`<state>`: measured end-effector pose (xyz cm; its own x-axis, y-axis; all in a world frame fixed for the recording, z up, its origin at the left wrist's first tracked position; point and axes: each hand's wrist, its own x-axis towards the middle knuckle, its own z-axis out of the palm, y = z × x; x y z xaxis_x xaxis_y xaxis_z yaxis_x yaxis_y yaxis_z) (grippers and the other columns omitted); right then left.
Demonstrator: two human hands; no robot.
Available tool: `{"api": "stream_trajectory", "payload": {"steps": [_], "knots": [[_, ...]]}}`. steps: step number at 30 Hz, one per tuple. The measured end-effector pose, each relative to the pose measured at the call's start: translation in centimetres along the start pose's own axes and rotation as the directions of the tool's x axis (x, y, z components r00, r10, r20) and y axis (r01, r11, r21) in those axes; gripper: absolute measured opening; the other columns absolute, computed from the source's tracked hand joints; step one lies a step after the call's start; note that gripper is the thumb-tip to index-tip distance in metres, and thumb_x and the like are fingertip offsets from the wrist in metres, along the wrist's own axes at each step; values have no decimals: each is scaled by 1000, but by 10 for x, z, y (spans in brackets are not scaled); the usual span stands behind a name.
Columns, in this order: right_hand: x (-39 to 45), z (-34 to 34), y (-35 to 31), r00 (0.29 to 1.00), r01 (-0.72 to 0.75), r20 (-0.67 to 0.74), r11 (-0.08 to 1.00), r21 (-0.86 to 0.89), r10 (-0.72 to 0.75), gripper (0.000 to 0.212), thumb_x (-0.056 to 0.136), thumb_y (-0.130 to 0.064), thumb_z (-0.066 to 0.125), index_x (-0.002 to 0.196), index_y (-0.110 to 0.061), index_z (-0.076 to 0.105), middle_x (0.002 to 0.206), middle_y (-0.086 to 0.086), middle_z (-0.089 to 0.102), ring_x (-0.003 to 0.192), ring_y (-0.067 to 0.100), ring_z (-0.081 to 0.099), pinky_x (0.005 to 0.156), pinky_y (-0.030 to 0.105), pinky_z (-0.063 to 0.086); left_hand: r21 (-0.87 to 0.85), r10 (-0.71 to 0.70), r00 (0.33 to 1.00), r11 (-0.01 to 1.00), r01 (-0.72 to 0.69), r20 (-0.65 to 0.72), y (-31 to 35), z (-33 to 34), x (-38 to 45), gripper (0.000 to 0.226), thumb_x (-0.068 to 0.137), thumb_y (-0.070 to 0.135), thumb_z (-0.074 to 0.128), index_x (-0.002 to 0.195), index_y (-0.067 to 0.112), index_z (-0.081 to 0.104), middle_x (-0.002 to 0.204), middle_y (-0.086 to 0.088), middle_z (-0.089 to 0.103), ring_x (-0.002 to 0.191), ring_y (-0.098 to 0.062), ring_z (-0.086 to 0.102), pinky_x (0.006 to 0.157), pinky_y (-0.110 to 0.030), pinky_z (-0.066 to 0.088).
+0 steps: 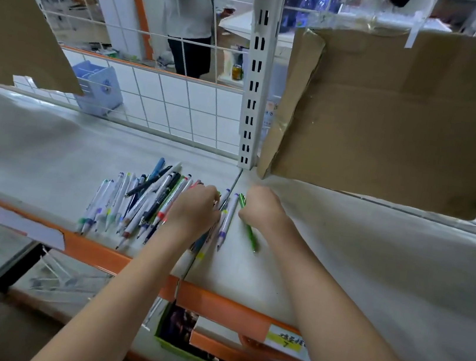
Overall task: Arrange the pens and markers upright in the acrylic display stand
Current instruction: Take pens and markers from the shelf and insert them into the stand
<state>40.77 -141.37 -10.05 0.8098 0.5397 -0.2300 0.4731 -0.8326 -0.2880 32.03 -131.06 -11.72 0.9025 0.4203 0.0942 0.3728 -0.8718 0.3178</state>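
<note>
Left hand [197, 205] curled over pens [141, 200] heaped on shelf [340, 273], grip unclear; right hand [260, 207] grips green pen [249, 231] beside heap

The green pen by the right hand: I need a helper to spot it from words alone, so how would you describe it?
Find the white shelf with the orange front edge and the slotted upright post at its back. In front of that post lies a heap of pens; the green pen lies right of it, under the right hand. It alone is green all over and lies apart; the others are mostly white.
</note>
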Motion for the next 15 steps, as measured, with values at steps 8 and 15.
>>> {"api": "stream_trajectory", "payload": {"steps": [8,15], "knots": [[-6,2,1,999,24,-31,998,-58,-26,32,83,-3,54,58,-12,35,62,1,35,64,20,42,43,19,23,75,-104,985,993,94,137,14,-12,11,32,78,4,56,58,11,32,58,-2,33,52,-14,30,44,-25,20],[-22,-16,29,997,12,-79,985,171,1,37,75,-7,58,54,-14,29,53,2,26,48,17,24,43,28,15,-62,-56,981,996,68,186,26,-23,13,15,79,12,57,66,7,56,63,-7,53,58,-19,45,51,-26,33]]}}
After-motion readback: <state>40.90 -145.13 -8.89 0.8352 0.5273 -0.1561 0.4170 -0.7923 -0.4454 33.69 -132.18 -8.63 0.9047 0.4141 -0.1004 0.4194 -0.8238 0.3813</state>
